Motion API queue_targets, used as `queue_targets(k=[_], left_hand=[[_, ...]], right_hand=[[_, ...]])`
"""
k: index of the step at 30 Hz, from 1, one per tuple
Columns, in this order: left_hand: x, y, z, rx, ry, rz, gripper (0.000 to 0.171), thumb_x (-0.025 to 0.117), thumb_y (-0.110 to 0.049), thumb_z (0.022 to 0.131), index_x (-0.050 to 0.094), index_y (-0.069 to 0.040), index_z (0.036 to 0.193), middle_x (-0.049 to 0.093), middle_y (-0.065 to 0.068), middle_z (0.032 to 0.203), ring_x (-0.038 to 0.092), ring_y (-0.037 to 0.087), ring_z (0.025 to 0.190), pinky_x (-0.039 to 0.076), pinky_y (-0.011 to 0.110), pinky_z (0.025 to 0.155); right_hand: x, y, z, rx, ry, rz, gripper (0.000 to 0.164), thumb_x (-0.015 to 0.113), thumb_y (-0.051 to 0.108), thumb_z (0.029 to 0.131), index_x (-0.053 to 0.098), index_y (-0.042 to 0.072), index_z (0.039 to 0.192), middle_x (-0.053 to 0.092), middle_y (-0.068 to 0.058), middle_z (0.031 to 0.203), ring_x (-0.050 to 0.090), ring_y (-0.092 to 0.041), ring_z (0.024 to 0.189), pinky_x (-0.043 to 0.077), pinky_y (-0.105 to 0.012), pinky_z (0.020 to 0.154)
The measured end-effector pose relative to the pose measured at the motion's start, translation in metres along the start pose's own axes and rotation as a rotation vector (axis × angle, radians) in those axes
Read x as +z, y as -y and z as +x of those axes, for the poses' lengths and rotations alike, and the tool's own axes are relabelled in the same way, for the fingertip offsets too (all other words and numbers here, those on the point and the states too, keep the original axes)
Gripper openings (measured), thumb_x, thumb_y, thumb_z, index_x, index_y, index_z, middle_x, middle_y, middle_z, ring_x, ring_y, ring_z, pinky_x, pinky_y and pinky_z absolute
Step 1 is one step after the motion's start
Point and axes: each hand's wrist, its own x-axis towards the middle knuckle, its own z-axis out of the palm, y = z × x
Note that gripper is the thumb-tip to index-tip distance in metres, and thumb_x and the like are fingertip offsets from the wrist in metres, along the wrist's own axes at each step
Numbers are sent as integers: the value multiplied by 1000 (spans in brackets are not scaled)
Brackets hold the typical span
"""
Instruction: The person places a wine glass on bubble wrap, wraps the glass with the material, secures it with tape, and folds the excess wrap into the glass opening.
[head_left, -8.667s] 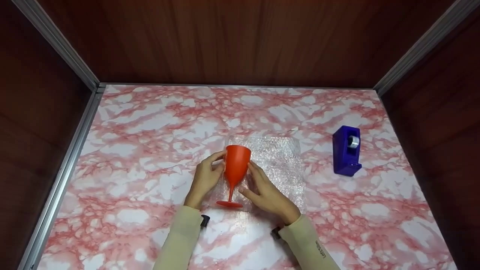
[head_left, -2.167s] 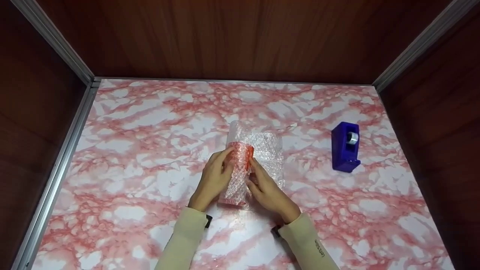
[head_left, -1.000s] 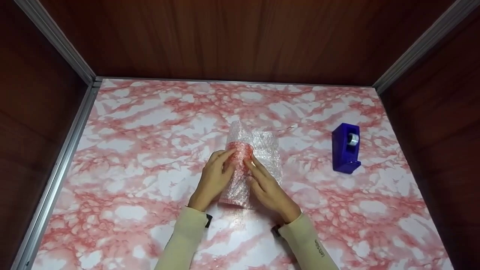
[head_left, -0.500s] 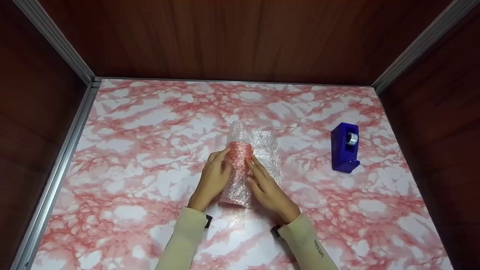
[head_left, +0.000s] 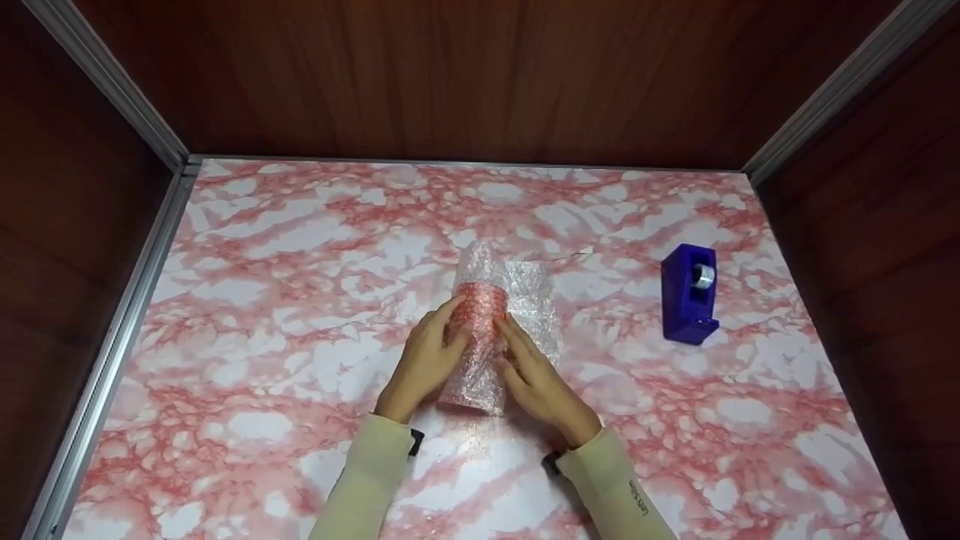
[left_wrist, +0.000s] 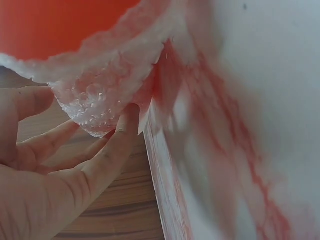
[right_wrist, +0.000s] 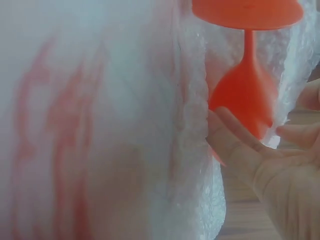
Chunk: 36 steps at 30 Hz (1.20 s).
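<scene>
A red goblet (right_wrist: 243,95) lies on its side, its bowl pointing away, inside a fold of clear bubble wrap (head_left: 480,262). My left hand (head_left: 425,358) holds the wrapped bowl from the left; in its wrist view, the fingers and thumb curve against the wrap (left_wrist: 100,100) round the goblet's mouth (left_wrist: 60,25). On the right side, my right hand (head_left: 541,386) has its fingertips against the bowl, with the thumb nearer the stem. The foot and stem show bare under the open fold in the right wrist view. A flat strip of the wrap stretches out to the right.
A purple tape dispenser (head_left: 686,296) with a roll of tape stands to the right on the red-and-white marbled table (head_left: 300,247). Dark wood panels (head_left: 465,82) close in the back and both sides.
Earlier, the goblet was bare in both hands over the flat wrap; since then the wrap has been folded over it. Lately the roll has shifted slightly right, and the flat strip has narrowed.
</scene>
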Motion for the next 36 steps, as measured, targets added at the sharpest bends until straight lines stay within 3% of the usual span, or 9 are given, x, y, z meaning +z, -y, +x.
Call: queue_targets(k=[7, 10, 13, 15, 17, 31, 36], left_hand=[[-1, -1, 1, -8, -6, 3, 49, 62, -16, 97, 54, -11, 145, 61, 13, 115, 58, 22, 92, 50, 42, 81], [-1, -1, 2, -6, -1, 7, 47, 62, -15, 97, 55, -12, 144, 60, 14, 119, 59, 22, 92, 50, 41, 81], [-2, -2, 2, 2, -2, 12, 45, 62, -17, 98, 56, -12, 143, 60, 15, 123, 60, 23, 93, 50, 41, 82], [-2, -2, 2, 8, -6, 16, 45, 62, -18, 99, 56, -12, 143, 59, 15, 125, 60, 24, 95, 50, 42, 83], [-1, -2, 1, 11, -10, 23, 45, 62, -20, 100, 56, -12, 143, 59, 15, 127, 61, 24, 96, 50, 42, 84], [3, 1, -3, 27, -60, 51, 49, 61, -19, 99, 51, -6, 145, 57, 19, 132, 58, 32, 116, 46, 48, 96], [2, 0, -3, 19, -51, 44, 47, 61, -20, 100, 52, -7, 145, 57, 17, 133, 56, 32, 120, 44, 47, 100]], right_hand=[[-1, 0, 0, -11, 6, 24, 61, 49, 8, 103, 25, 9, 159, 19, -14, 163, 27, -30, 146, 29, -47, 113], [-1, 0, 0, -2, 21, 46, 62, 49, 8, 104, 23, 9, 160, 19, -13, 163, 41, -28, 137, 39, -45, 107], [-1, 0, 0, 13, 28, 74, 63, 49, 8, 104, 21, 11, 160, 24, -13, 162, 59, -24, 118, 50, -40, 94], [0, 0, 0, 23, 30, 85, 63, 49, 8, 103, 21, 12, 160, 26, -14, 161, 64, -21, 105, 53, -38, 87], [0, 0, 0, 32, 35, 91, 64, 50, 8, 103, 21, 13, 160, 27, -14, 161, 65, -21, 104, 54, -37, 85], [1, -3, 1, 42, 52, 114, 69, 51, 10, 103, 16, 17, 162, 26, -13, 161, 64, -23, 110, 51, -41, 92], [1, -2, 1, 22, 30, 86, 68, 52, 7, 102, 19, 14, 161, 22, -13, 163, 39, -28, 139, 37, -48, 108]])
